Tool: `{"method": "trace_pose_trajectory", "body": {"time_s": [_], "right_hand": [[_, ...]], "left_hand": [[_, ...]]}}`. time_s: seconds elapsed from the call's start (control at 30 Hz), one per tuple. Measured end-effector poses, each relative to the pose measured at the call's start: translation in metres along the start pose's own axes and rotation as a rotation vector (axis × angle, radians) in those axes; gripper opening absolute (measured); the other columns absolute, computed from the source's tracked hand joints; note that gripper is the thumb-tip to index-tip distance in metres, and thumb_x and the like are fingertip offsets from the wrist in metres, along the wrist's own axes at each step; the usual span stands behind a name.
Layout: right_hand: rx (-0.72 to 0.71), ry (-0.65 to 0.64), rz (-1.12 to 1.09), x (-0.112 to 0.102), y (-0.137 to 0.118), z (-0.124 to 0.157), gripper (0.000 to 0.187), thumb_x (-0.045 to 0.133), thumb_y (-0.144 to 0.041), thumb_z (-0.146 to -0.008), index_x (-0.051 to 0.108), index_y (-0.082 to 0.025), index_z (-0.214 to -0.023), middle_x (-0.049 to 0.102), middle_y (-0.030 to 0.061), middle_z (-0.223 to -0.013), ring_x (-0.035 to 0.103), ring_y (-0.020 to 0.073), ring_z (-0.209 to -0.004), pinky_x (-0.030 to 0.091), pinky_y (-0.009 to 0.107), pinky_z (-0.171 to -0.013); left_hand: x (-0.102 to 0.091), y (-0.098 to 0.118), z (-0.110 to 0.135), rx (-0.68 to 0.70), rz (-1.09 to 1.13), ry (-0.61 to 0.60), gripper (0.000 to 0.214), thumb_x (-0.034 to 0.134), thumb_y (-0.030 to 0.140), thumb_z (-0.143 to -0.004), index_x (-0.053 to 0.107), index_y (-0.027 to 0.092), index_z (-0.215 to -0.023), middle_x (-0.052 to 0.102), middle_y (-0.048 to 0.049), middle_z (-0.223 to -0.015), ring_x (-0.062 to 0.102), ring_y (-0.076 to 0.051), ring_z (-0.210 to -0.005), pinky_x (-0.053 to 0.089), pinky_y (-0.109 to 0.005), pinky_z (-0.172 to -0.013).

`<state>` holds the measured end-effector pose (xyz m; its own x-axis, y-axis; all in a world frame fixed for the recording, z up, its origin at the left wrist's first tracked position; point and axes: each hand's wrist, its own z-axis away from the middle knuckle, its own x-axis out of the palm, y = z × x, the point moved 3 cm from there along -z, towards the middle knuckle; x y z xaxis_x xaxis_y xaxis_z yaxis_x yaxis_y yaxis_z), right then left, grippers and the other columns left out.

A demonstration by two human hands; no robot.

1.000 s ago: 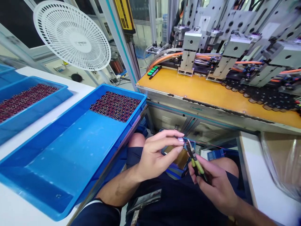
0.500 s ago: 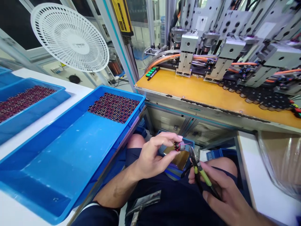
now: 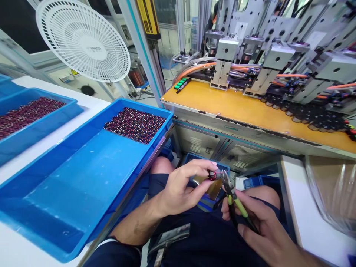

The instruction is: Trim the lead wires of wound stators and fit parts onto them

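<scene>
Between thumb and fingertips, my left hand (image 3: 182, 185) pinches a small wound motor stator (image 3: 213, 175) with red windings and a grey end. A thin reddish wire sticks out from its right side. My right hand (image 3: 258, 218) is wrapped round the yellow-green and black handles of a pair of cutting pliers (image 3: 230, 191). The plier jaws point up beside the wire, slightly parted. Whether they touch the wire is too small to tell. Both hands are above my lap.
A long blue tray (image 3: 83, 185) on the left holds many similar parts (image 3: 135, 125) at its far end. Another filled blue tray (image 3: 36, 129) lies beyond it. A white fan (image 3: 91, 46), a machine with an orange work surface (image 3: 200, 92) and a blue bin (image 3: 191, 157) below are around me.
The pliers have moved slightly left and up, bringing their jaws closer to the stator and its wire. My left hand keeps its pinch and has shifted only a little.
</scene>
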<state>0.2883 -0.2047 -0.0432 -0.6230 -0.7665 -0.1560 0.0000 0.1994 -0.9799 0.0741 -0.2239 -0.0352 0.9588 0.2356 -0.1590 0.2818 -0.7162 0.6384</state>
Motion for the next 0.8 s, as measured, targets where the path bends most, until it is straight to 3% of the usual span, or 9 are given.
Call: {"method": "trace_pose_trajectory", "body": {"time_s": [0.63, 0.8], "right_hand": [[0.078, 0.009, -0.040, 0.002, -0.002, -0.009, 0.070, 0.049, -0.002, -0.087, 0.042, -0.044, -0.142, 0.063, 0.0031, -0.100, 0.063, 0.0099, -0.081, 0.056, 0.023, -0.077], [0.078, 0.017, -0.023, 0.002, -0.002, -0.010, 0.061, 0.049, -0.006, -0.090, 0.045, -0.038, -0.142, 0.064, 0.0026, -0.093, 0.060, 0.0094, -0.073, 0.055, 0.020, -0.069]], "left_hand": [[0.000, 0.000, 0.000, -0.019, -0.011, 0.026, 0.046, 0.066, -0.006, -0.075, 0.049, 0.019, -0.109, 0.071, -0.0118, -0.107, 0.070, -0.024, -0.103, 0.061, -0.042, -0.089], [0.000, 0.000, 0.000, -0.025, -0.026, 0.032, 0.044, 0.066, -0.004, -0.075, 0.050, 0.020, -0.108, 0.072, -0.0112, -0.106, 0.071, -0.024, -0.103, 0.061, -0.042, -0.090]]}}
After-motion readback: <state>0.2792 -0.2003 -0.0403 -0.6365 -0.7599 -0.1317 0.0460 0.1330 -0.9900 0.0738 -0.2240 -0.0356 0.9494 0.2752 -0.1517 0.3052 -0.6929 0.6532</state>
